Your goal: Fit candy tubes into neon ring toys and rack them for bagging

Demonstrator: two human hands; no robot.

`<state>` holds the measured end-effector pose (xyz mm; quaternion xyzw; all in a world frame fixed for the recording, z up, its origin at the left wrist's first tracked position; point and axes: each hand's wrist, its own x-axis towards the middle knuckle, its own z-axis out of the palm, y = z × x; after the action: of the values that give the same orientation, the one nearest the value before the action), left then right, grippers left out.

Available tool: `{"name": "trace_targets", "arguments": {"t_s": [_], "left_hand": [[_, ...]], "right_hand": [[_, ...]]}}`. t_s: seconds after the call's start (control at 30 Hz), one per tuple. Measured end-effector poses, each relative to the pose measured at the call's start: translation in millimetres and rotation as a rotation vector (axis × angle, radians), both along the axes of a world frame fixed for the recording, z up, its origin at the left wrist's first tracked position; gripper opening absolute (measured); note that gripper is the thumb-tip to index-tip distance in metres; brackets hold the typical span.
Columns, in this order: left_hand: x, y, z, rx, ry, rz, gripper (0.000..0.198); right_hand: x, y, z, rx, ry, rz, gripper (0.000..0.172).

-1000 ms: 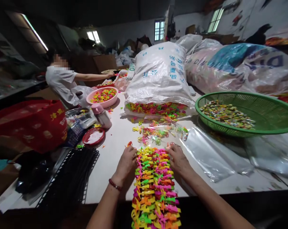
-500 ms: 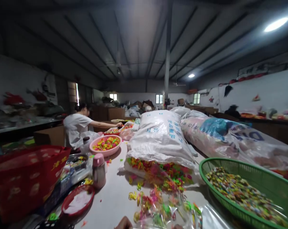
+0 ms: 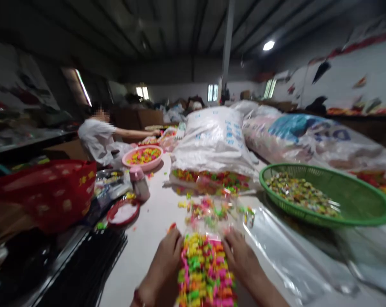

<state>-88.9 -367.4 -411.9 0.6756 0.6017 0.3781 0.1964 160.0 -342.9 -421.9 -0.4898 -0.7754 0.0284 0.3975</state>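
Observation:
A clear plastic bag [image 3: 205, 273] filled with rows of small pink, yellow, green and orange plastic pieces is in front of me. My left hand [image 3: 167, 251] is closed on its upper left edge, and an orange bit shows at the fingertips. On the opposite edge, my right hand [image 3: 239, 251] grips with curled fingers. Just beyond them lies a loose heap of the same pieces [image 3: 208, 209] under clear plastic. Behind that is a large white woven sack [image 3: 212, 136], its mouth towards me with colourful pieces showing. Motion blurs the picture somewhat.
Flat clear bags [image 3: 285, 256] lie to the right, below a green basket [image 3: 327, 219] of small pieces. Leftward are black strips [image 3: 84, 268], a red dish [image 3: 124, 218] with white stuff, a pink-capped bottle [image 3: 140, 185], a pink basin [image 3: 143, 166] and a red bag [image 3: 52, 192]. A person in white [image 3: 98, 136] reaches across.
My view has tipped downward, so the table things sit higher in the picture. Both hands, barely visible at the bottom edge before, now show fully with the filled bag between them.

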Motion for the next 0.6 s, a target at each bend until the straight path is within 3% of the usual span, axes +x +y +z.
{"name": "trace_targets", "arguments": {"t_s": [0.13, 0.27, 0.37, 0.6], "left_hand": [[-2.2, 13.3, 14.8, -0.057, 0.025, -0.119, 0.019], [-2.9, 20.8, 13.3, -0.039, 0.019, -0.075, 0.018], [-1.4, 15.9, 12.8, 0.008, 0.003, -0.053, 0.019], [-8.3, -6.7, 13.5, 0.166, 0.173, -0.101, 0.016]], "right_hand": [[-7.7, 14.8, 3.7, -0.156, -0.031, 0.017, 0.02], [-14.4, 19.5, 10.9, -0.273, -0.055, -0.03, 0.023], [-15.5, 14.4, 14.9, -0.207, -0.055, -0.035, 0.025], [-1.6, -8.7, 12.9, 0.022, -0.197, 0.138, 0.021]]}}
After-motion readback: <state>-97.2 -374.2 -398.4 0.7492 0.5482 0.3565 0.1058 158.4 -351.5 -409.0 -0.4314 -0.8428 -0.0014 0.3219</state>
